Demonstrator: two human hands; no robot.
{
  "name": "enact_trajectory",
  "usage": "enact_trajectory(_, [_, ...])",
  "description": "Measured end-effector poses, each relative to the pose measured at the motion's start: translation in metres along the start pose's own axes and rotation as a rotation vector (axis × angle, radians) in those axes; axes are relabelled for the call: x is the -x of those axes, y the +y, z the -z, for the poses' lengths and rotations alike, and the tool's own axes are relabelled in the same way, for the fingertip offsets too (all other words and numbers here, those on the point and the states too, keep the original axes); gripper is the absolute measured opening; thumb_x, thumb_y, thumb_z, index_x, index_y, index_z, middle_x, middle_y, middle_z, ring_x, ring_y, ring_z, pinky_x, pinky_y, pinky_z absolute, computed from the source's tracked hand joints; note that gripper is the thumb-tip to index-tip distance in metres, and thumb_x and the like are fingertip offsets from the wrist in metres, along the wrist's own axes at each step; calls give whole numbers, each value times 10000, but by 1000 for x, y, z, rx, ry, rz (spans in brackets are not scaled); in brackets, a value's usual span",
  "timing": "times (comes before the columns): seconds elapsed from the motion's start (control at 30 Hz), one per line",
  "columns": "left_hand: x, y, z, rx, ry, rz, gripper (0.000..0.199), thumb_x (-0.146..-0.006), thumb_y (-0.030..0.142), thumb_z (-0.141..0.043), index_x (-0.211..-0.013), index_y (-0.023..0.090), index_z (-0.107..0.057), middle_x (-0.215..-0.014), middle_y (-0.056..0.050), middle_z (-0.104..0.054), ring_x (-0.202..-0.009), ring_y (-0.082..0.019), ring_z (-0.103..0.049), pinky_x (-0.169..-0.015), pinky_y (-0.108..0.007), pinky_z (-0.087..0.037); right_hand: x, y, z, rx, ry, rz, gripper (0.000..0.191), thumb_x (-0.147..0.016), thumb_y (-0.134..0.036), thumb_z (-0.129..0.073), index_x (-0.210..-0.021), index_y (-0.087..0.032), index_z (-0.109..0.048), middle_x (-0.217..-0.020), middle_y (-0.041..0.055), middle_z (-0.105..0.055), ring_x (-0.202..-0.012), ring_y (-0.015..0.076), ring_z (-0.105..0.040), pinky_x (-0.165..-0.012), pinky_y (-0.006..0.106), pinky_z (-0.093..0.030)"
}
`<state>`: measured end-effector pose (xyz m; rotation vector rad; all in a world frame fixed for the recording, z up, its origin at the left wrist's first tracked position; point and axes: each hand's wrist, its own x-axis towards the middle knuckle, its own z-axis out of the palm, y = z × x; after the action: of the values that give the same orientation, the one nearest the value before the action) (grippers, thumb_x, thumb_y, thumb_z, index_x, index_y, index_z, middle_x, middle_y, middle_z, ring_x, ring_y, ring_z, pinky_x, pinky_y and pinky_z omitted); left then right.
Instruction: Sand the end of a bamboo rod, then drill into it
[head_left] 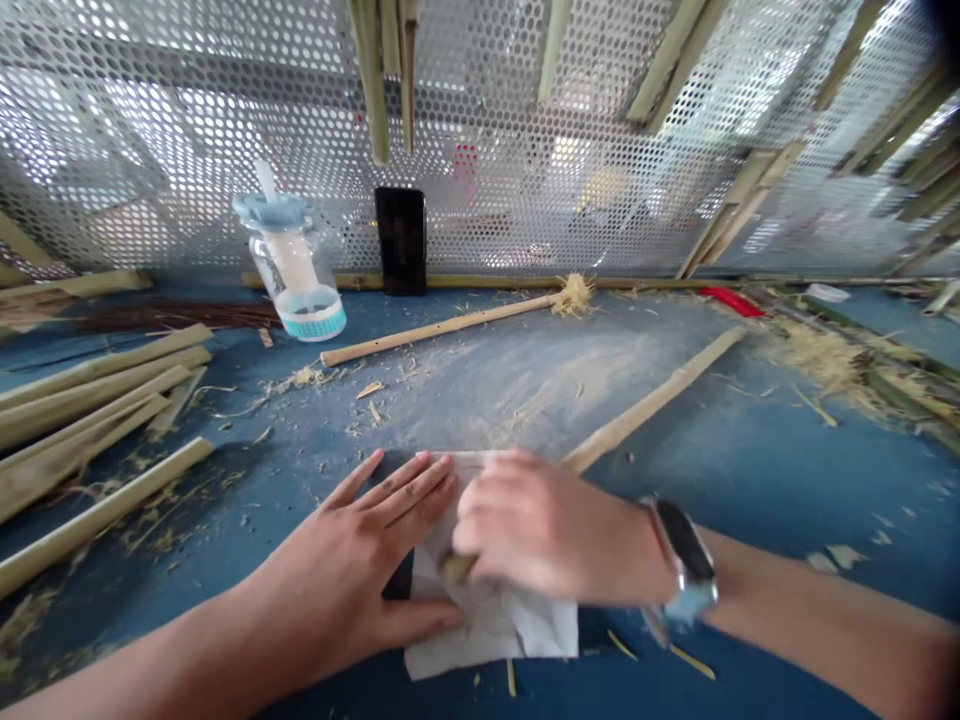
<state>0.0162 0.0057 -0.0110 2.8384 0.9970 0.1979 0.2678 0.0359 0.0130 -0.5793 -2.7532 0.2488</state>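
On my feed, the left hand [352,570] lies spread flat on a white paper sheet [487,630]. The right hand [540,530] curls shut around a bamboo rod [652,410] wrapped in that paper, the rod running toward 2 o'clock across the blue surface [787,480]. A frayed bamboo stick [442,325] lies at 12 o'clock.

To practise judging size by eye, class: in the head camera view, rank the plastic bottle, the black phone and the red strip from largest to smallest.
1. Plastic bottle
2. Black phone
3. Red strip

The bottle and phone stand at similar depth; the strip lies flat and slanted, so its rank is less sure.
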Motion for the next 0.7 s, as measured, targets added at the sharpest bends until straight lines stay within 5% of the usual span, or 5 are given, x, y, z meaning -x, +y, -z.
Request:
enact_trajectory(0.07, [0,0,0,-10,0,2,895,-869,736,-453,-1563,244,-175,-1565,-72,-278,-1407,-296,-372,-1214,-506,-132,-1,-5,-2,12,-39,72,172,-990,-285,-502,-924,-197,-633,-902,-1,-656,-863,152,-511,-847,318,-350])
enact_trajectory(0.23, [-2,1,-1,1,35,11,943,-857,735,-481,-1572,252,-98,-1571,-75,-283,-1403,-309,-377,-1212,-496,-152,1,11,3,53,-1,-141,141,-967,-296,-551,-955,-193,-646,-948,19,-661,-898,159,-526,-843,327,-345])
enact_trajectory(0.43, [0,1,-2,-7,26,16,966,-847,756,-467,-1573,228,-112,-1569,-92,-286,-1412,-309,-360,-1206,-479,-183,-3,-6,-3,6,-38,71,168,-996,-281,-489,-942,-211,-632,-922,1,-654,-848,158,-500,-851,326,-353])
enact_trajectory(0.6, [-1,1,-1,-52,54,-15,974,-860,745,-463,-1574,195,-93,-1573,-108,-262,-1414,-300,-358,-1218,-466,-119,0,25,1,-52,39,-156,83,-940,-259,-595,-906,-188,-622,-928,22,-645,-884,163,-522,-856,316,-377])
enact_trajectory(0.7, [-2,2,1,-63,26,0,956,-863,757,-435,-1569,181,-148,-1572,-105,-260,-1424,-286,-342,-1223,-450,-93,0,17,-3,-73,46,-123,91,-945,-227,-577,-878,-180,-616,-935,28,-633,-893,160,-525,-864,313,-385])
